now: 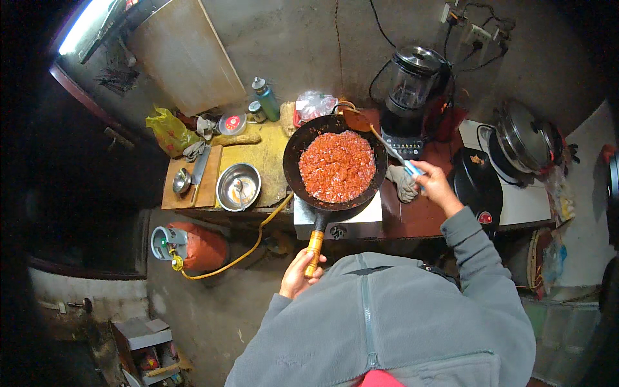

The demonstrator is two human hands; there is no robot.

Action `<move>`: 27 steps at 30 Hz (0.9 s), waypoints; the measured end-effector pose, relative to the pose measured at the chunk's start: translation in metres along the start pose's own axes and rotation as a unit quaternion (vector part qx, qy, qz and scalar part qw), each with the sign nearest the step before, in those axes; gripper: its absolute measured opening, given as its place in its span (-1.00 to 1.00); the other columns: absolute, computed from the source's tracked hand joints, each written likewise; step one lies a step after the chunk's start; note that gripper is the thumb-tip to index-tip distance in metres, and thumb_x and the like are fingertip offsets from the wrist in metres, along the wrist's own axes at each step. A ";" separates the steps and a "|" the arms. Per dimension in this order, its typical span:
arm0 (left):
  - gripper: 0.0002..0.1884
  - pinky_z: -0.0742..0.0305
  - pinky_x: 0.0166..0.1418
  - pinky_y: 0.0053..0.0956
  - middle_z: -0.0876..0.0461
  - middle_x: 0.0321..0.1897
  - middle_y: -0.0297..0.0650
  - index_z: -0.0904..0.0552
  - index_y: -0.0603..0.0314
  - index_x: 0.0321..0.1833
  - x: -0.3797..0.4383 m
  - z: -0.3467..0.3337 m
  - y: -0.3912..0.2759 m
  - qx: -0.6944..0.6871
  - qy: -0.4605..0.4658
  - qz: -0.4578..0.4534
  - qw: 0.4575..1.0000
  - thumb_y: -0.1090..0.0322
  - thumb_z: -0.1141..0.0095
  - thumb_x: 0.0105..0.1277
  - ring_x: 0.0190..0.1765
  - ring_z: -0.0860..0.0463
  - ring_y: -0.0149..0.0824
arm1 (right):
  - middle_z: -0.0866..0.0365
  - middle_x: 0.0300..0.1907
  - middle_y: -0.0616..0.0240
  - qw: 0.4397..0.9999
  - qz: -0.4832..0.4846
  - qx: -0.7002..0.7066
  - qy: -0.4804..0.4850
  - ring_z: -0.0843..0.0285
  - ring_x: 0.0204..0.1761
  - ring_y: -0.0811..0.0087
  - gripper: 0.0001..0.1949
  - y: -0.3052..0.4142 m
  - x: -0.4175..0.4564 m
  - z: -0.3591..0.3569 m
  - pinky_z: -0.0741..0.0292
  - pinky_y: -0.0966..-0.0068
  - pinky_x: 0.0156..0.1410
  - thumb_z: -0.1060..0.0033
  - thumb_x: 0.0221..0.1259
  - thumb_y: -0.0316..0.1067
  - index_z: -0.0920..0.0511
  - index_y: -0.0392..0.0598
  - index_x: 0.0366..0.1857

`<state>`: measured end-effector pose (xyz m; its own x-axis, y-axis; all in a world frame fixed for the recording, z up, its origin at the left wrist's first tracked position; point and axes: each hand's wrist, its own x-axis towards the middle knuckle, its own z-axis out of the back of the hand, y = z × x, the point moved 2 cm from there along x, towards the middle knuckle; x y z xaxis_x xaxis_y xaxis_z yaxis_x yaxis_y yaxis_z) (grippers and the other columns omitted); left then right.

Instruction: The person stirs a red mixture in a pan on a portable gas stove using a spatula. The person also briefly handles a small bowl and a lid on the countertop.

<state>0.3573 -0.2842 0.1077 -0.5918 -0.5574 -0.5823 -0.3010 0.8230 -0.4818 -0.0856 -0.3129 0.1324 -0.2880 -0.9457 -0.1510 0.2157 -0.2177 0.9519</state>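
Observation:
My left hand (pixel 301 275) grips the wooden handle (pixel 315 251) of a black wok (pixel 290 167), which sits on a metal gas stove (pixel 372 220). A chunky red-orange mixture (pixel 337 167) covers the wok's bottom. My right hand (pixel 434 186) is closed around the blue-and-white handle of a spatula (pixel 387 146). The spatula's sauce-stained head (pixel 357 120) is over the wok's far right rim, above the mixture. A grey cloth (pixel 404 184) lies just left of my right hand, beside the wok.
Left of the stove are a steel bowl (pixel 238 187) with a spoon and a cutting board (pixel 171 200) bearing a cleaver (pixel 199 169). A blender (pixel 411 92) stands behind right, near a black electric appliance (pixel 478 188). A yellow hose (pixel 261 237) runs from a gas cylinder (pixel 200 246).

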 end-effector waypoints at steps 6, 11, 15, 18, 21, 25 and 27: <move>-0.68 -0.30 -0.49 -0.61 -0.60 -0.11 -0.19 -0.35 0.07 0.27 0.003 0.002 -0.001 0.004 0.013 0.006 1.000 0.19 -0.01 0.57 -0.42 -0.48 -0.39 | -0.48 -0.42 0.34 0.936 -0.261 0.190 0.141 -0.06 -0.67 0.76 -0.61 0.012 0.005 -0.019 0.03 0.74 -0.63 0.03 0.52 -0.33 -0.44 0.10 0.38; -0.68 -0.29 -0.49 -0.61 -0.59 -0.11 -0.20 -0.36 0.08 0.28 0.001 0.006 -0.003 -0.005 0.009 0.010 1.000 0.20 -0.01 0.57 -0.43 -0.45 -0.41 | -0.51 -0.46 0.40 0.954 -0.221 0.063 0.193 -0.17 -0.67 0.74 -0.58 0.051 -0.007 -0.051 -0.03 0.76 -0.62 -0.06 0.46 -0.35 -0.47 0.05 0.37; -0.68 -0.29 -0.49 -0.62 -0.59 -0.11 -0.19 -0.37 0.08 0.28 0.002 0.005 -0.003 -0.004 0.009 0.015 1.000 0.20 0.00 0.57 -0.44 -0.44 -0.42 | -0.73 -0.30 0.09 0.914 0.262 -0.298 0.082 -0.70 -0.32 0.15 -0.59 0.063 -0.059 -0.035 -0.59 0.29 -0.19 -0.21 0.31 -0.34 -0.59 0.03 0.26; -0.67 -0.28 -0.49 -0.64 -0.59 -0.10 -0.19 -0.36 0.08 0.29 -0.004 0.006 -0.001 -0.002 0.006 0.001 1.000 0.20 0.01 0.58 -0.44 -0.44 -0.43 | -0.75 -0.06 0.04 0.869 0.110 -0.469 0.115 -0.73 -0.05 0.06 -0.57 0.135 -0.110 -0.032 -0.61 0.27 0.06 -0.25 0.27 -0.41 -0.57 -0.11 0.25; -0.67 -0.28 -0.50 -0.64 -0.59 -0.10 -0.19 -0.35 0.08 0.30 -0.005 0.005 -0.001 0.011 0.004 -0.003 1.000 0.20 0.01 0.58 -0.44 -0.44 -0.43 | -0.73 -0.21 0.02 0.911 0.173 -0.362 0.097 -0.69 -0.13 -0.03 -0.61 0.128 -0.127 -0.026 -0.59 0.11 -0.05 -0.23 0.29 -0.33 -0.61 0.06 0.21; -0.65 -0.27 -0.51 -0.64 -0.59 -0.11 -0.18 -0.34 0.09 0.30 0.000 0.005 0.001 -0.001 0.011 0.000 1.000 0.18 0.01 0.58 -0.45 -0.44 -0.42 | -0.70 -0.26 -0.02 0.886 0.143 -0.434 0.075 -0.66 -0.18 -0.10 -0.62 0.083 -0.105 -0.043 -0.57 0.04 -0.11 -0.24 0.29 -0.28 -0.61 0.10 0.20; -0.65 -0.27 -0.51 -0.64 -0.59 -0.11 -0.18 -0.34 0.10 0.30 -0.001 0.004 0.001 0.010 0.002 0.002 1.000 0.18 0.01 0.58 -0.45 -0.44 -0.42 | -0.72 -0.25 0.00 0.900 0.160 -0.406 0.018 -0.69 -0.23 0.00 -0.61 0.053 -0.089 -0.042 -0.58 0.10 -0.14 -0.24 0.31 -0.30 -0.60 0.08 0.22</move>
<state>0.3604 -0.2828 0.1055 -0.5970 -0.5527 -0.5815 -0.2833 0.8234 -0.4917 -0.0089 -0.2503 0.1854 -0.0635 -0.9953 0.0735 0.8969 -0.0246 0.4416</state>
